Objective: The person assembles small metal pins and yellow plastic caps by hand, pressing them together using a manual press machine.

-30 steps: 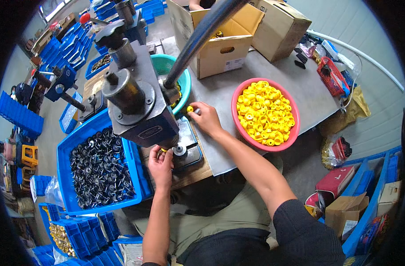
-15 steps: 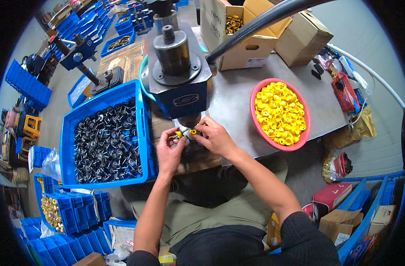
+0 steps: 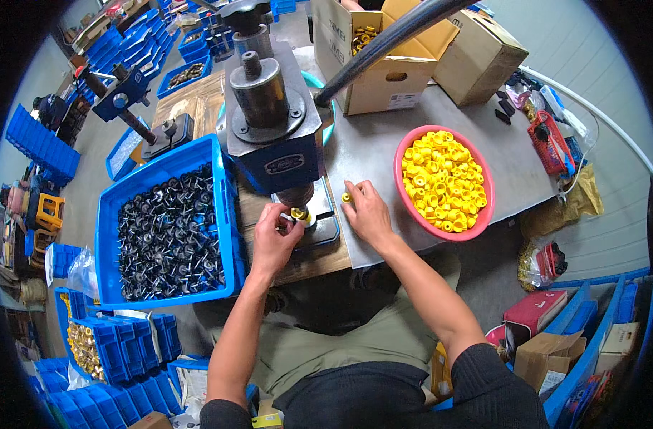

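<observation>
My left hand (image 3: 273,242) is closed at the foot of a dark blue bench press (image 3: 280,161). Its fingertips pinch a yellow cap (image 3: 298,214) right under the press's ram (image 3: 296,196); any part beneath the cap is hidden. To the right of the press base (image 3: 319,232), my right hand (image 3: 370,214) is closed, low over the grey table. A second small yellow cap (image 3: 346,197) sits between its thumb and fingers. At right stands a pink bowl (image 3: 399,187) heaped with yellow caps (image 3: 444,182). A blue bin (image 3: 230,214) on the left holds black parts with metal pins (image 3: 170,236).
The press's long lever (image 3: 384,53) slants up to the right over the table. Behind it stands an open cardboard box (image 3: 384,86) with yellow parts, beside a second carton (image 3: 480,57). Another blue press (image 3: 123,100) is at far left. Stacked blue bins (image 3: 126,343) are at lower left.
My hands have parted: the right moved right with a cap, off the press base. The left stays under the ram, holding a cap there. The view has shifted slightly.
</observation>
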Action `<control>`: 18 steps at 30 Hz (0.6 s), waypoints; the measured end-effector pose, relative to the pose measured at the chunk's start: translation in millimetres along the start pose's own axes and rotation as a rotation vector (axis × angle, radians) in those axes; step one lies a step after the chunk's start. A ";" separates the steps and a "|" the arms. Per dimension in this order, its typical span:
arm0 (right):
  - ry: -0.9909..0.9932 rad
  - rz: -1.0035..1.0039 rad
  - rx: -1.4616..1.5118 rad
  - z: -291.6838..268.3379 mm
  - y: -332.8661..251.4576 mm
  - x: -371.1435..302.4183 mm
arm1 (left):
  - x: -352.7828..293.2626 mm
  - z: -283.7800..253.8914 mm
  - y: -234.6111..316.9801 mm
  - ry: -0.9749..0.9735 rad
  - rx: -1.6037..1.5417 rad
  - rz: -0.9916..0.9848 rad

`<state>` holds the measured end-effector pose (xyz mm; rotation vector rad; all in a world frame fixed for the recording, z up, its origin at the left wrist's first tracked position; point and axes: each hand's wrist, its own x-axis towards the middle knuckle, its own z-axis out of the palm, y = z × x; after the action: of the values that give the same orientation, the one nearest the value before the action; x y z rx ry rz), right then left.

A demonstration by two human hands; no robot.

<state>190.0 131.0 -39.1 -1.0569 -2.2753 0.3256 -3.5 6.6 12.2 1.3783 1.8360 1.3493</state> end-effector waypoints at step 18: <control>0.478 -0.209 1.293 -316.5 -99.2 78.3 | -8.4 12.0 -4.7 0.136 0.152 0.078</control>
<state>284.7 116.2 287.9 -0.1590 -1.2544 1.1005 7.5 4.0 1.6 1.4810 2.0300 1.3977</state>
